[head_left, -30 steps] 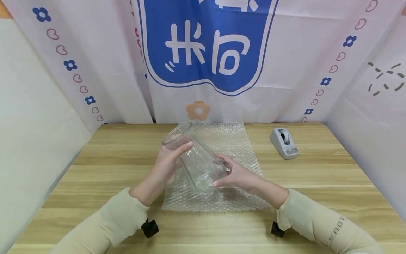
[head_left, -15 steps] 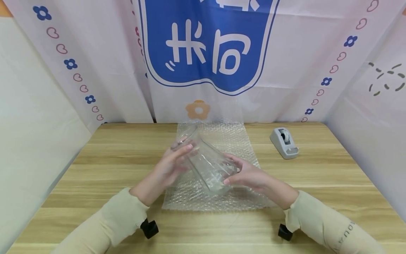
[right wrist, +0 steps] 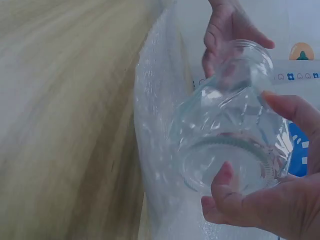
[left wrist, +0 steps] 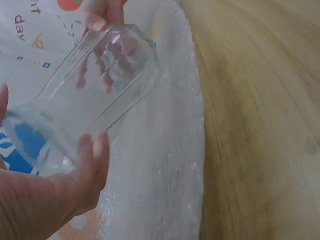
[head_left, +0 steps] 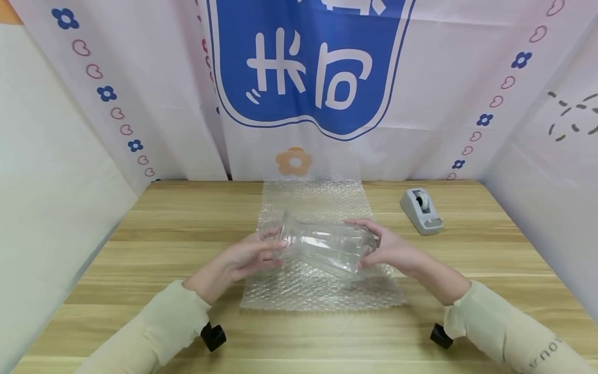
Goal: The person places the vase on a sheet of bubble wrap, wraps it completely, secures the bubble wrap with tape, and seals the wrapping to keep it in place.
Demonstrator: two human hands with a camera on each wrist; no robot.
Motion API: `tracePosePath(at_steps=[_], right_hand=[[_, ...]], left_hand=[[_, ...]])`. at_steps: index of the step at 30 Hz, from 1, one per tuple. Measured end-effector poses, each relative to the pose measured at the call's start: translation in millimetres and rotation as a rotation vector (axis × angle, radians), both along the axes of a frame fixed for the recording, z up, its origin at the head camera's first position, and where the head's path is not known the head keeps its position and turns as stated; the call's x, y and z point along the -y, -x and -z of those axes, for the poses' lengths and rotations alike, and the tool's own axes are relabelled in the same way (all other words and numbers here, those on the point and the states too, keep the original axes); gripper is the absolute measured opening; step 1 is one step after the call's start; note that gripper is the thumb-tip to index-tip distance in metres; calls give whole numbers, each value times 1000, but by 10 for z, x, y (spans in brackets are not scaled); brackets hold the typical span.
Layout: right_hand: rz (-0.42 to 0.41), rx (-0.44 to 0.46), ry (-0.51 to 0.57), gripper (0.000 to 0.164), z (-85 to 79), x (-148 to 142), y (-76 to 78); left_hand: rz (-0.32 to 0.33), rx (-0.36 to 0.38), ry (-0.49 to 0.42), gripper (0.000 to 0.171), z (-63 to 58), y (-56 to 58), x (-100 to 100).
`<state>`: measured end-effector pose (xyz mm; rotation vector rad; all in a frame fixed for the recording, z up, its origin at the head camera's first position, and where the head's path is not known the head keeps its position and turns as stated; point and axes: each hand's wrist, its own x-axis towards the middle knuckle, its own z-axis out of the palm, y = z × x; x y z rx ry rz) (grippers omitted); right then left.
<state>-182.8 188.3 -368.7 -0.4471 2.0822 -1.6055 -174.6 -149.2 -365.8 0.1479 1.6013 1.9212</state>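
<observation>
Slipping of the glass vase [head_left: 324,246], held over bubble wrap [head_left: 299,293], could be caused if the fingers curled round it are relaxed: left hand [head_left: 252,254] at nine o'clock (loosely, it seems), right hand [head_left: 394,252] at three.

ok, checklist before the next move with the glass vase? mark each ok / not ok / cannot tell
1. Left hand at the mouth end of the glass vase: ok, fingers around it.
2. Right hand supporting the base end: ok, thumb and fingers spread round it.
3. Bubble wrap spread out beneath the vase: ok.
4. Vase resting on the wrap: cannot tell, contact isn't clearly visible.
5. Wrap folded over the vase: not ok, none of it covers the glass yet.
6. Tape dispenser apart from the wrap: ok, it stands beyond the right edge.
</observation>
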Motion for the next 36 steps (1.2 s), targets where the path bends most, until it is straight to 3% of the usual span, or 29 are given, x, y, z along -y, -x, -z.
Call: tracePosePath(at_steps=[8, 14, 19, 30, 36], right_hand=[[-32, -30, -6, 99, -38, -12, -31], [-52, -66, -33, 96, -77, -30, -34], [-64, -97, -72, 95, -66, -31, -42], [-54, -115, -68, 95, -54, -18, -58], [-44, -95, -78, 94, -45, -12, -77]], left_hand=[[146, -42, 97, 120, 25, 25, 118], [193, -80, 224, 108, 28, 12, 161], [211, -105, 318, 93, 45, 2, 178], [200, -130, 407, 91, 101, 28, 221], [190, -111, 410, 89, 112, 37, 229]])
